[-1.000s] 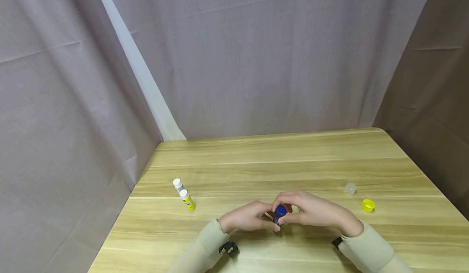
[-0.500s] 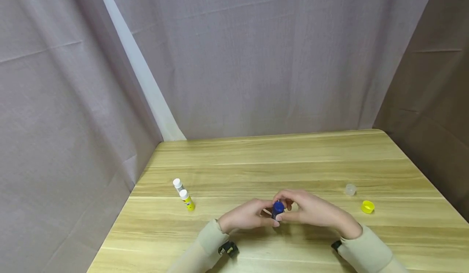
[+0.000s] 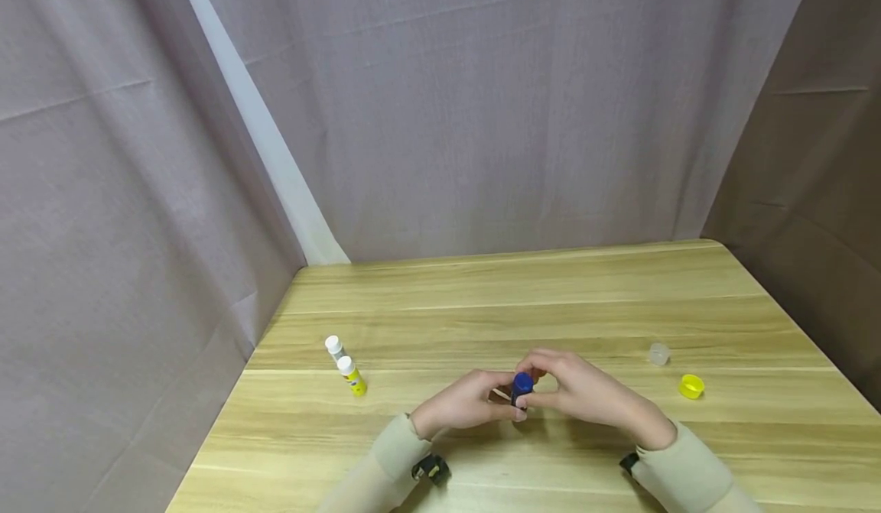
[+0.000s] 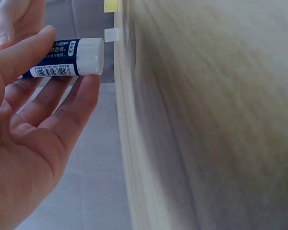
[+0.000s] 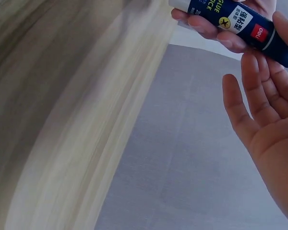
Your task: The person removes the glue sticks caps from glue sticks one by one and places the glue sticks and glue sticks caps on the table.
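Note:
A dark blue glue stick [image 4: 55, 60] with a white base [image 4: 90, 56] stands roughly upright between both hands, near the table's front in the head view. My left hand [image 3: 471, 402] grips its lower body between thumb and fingers. At the upper end, my right hand [image 3: 585, 391] pinches the blue cap [image 3: 523, 383] with thumb and forefinger. The right wrist view shows the label of the glue stick [image 5: 235, 21], with the other right fingers [image 5: 257, 96] extended below the cap. Whether the cap is loose cannot be told.
At the left stand a yellow glue stick [image 3: 354, 381] and a grey-white one [image 3: 335, 349], both with white upper ends. A translucent cap [image 3: 658, 354] and a yellow cap [image 3: 691, 386] lie at the right on the wooden table [image 3: 440, 306]. Curtains [image 3: 516, 115] enclose the back and sides.
Both hands and the blue glue stick have shifted slightly away from the table's front. The right fingers have changed their hold around the cap a little. The other items have not moved.

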Available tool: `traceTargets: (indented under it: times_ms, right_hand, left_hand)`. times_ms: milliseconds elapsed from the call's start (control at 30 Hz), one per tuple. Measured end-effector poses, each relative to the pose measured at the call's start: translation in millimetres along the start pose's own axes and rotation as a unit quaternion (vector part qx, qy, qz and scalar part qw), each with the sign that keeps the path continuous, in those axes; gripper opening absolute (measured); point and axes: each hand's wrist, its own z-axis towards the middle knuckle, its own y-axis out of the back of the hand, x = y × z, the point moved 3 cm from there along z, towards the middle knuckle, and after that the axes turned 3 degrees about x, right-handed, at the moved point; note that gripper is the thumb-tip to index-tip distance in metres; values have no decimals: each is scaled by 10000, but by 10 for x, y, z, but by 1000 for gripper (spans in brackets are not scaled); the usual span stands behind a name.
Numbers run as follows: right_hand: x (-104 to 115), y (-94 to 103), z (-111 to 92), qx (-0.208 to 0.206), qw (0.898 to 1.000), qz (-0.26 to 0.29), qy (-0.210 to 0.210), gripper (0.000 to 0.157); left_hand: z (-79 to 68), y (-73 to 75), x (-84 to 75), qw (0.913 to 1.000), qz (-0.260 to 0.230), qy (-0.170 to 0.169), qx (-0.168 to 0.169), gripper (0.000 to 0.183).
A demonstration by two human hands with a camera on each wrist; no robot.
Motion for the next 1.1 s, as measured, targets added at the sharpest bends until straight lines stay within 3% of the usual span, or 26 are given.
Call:
traceTargets:
  times_ms: [300,567,733,933,1100]
  right_hand:
    - [24,5,-14,48,9990,119,419,24]
    - [-18,-19,-1,41,9999,150,6,37]
    - [-23,-31,10,-2,9987,507,-15,27]
    - [-5,-7,7,-260,9988,397,129,26]
    - [9,39,-1,-444,9975,430,-333,29]
  left_hand:
    - [-19,13,14,9997,91,-163,131,28]
    - [-25,7,31,9997,235,-10,25,22]
    - [-18,-4,49,9999,159,-29,36,27]
    - [-16,-3,55,9999,90,47,-5,26]
    - [-21,-2,55,9999,129,-16,64,25]
